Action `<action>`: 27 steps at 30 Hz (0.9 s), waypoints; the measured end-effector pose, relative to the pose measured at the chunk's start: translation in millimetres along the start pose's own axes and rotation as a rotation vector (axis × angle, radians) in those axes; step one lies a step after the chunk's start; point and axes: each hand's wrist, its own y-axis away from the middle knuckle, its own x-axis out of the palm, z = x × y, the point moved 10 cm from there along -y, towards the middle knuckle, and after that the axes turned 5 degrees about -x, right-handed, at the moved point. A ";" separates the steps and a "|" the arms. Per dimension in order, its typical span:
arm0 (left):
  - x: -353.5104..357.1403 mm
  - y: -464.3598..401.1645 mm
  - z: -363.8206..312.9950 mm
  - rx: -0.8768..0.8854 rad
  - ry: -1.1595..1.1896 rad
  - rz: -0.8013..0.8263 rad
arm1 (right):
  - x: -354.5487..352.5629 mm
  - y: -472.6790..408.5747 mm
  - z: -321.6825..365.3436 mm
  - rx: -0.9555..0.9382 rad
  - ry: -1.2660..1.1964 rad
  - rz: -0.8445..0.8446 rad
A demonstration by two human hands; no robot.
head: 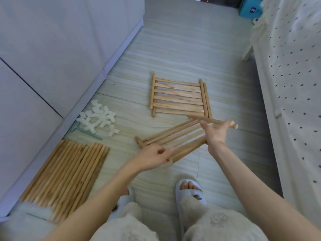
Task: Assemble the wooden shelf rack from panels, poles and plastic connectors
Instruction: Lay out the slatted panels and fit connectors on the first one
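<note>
Hands meet over the floor [182, 54], both on a slatted wooden panel [175, 136] held tilted above it, between the person's slippers [188, 190] and a second panel [178, 96] lying flat farther off. The left hand [156, 158] grips the near left end of the held panel, fingers curled round its edge with the thumb on top; motion blur softens the detail there. The right hand [216, 132] holds the far right end, fingers closed on the upper rail, whose rounded tips poke out past the fingertips to the right. The two hands are well apart, one at each end of the panel. The flat panel shows several slats running between two side rails, with an extra pole lying tight against its right rail. To the left, near the base of a white cabinet [60, 49], a heap of white plastic connectors [98, 119] sits on the floor, with a small green tool [86, 132] touching its near edge. Nearer the person, a row of loose poles [66, 176] lies side by side along the cabinet foot. On the right hangs a white dotted bedcover [295, 84], and a blue box [250, 7] stands far back.
</note>
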 end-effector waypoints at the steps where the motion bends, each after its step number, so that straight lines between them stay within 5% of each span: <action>1: 12.3 0.9 -0.9 0.008 0.011 0.053 | -8.7 2.2 -8.1 -0.008 -0.055 -0.058; 4: 15.3 0.4 8.6 -0.004 0.110 0.080 | -19.6 6.7 -18.8 -0.089 -0.084 -0.156; 7: 20.2 -3.4 21.2 0.046 -0.110 0.164 | -26.8 -4.4 -20.1 -0.075 -0.134 -0.295; 11: 29.2 -13.7 12.5 0.110 -0.276 0.287 | -33.1 -17.1 -62.2 0.325 -0.248 -0.401; 14: 33.1 -21.4 4.5 0.137 -0.297 0.304 | -30.3 -14.8 -72.9 0.498 -0.227 -0.287; 19: 33.1 -18.9 -9.3 0.176 -0.235 0.272 | -9.4 -10.0 -57.9 0.420 -0.338 -0.082; 24: 44.8 3.5 -22.2 0.084 0.050 0.448 | 5.4 -10.5 -3.6 0.156 -0.074 0.134; 27: 17.5 -3.6 -37.6 0.121 0.118 0.283 | 35.1 -9.6 41.5 -0.070 0.260 0.334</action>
